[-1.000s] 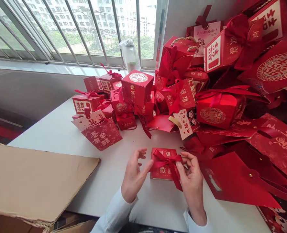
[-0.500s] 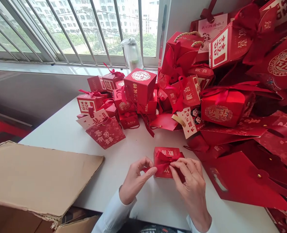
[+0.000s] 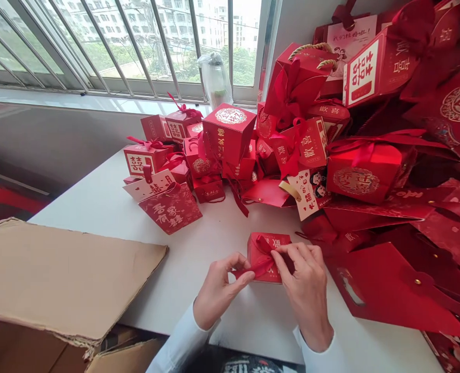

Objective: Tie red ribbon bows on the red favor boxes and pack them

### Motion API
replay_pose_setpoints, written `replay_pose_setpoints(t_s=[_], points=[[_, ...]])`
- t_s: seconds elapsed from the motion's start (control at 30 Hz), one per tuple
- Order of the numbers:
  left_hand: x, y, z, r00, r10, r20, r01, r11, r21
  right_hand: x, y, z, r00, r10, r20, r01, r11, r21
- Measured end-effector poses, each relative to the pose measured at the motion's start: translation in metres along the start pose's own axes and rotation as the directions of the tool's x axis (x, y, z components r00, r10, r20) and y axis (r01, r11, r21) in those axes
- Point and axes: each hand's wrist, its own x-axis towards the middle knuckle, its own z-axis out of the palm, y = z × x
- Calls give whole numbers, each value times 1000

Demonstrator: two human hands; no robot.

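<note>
A small red gift box [image 3: 256, 249] with gold lettering lies on the white table in front of me. Across its top runs a red ribbon [image 3: 261, 265], tied in a bow or knot. My left hand [image 3: 226, 282] pinches the ribbon's loop or tail at the box's left side. At the right, my right hand [image 3: 303, 277] has thumb and forefinger closed on the ribbon near the knot. My right fingers cover the right part of the box.
Many red gift boxes [image 3: 230, 134] and bags are heaped at the back and right. A red envelope-like bag [image 3: 389, 290] lies right of my hands. An opened cardboard box [image 3: 70, 274] juts over the table's left. A plastic-wrapped container [image 3: 215, 80] stands by the barred window.
The ribbon's bow has changed shape: a piece now stands up above the knot and another stretches toward my left hand. Both hands stay close to the box, and the view has shifted slightly.
</note>
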Motion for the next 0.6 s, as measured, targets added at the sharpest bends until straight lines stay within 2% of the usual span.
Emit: replay_pose_setpoints(t_s=[0.13,0.27,0.37,0.47,0.6], points=[[0,3,-3,1000,2,23,-2,1000,25,-3,-1,4,996,85,-18,-84,996,36],[0,6,-13,997,9,79,-15,997,74,0,1,-10,988,151,-34,-146,981,125],[0,8,-18,993,-2,118,-7,997,82,1,10,-20,964,266,-19,-260,954,148],[0,10,-18,993,-29,116,19,996,85,0,24,-21,923,374,92,-385,897,217],[-1,9,-14,991,-44,125,34,996,80,0,37,-12,862,420,285,-504,776,379]])
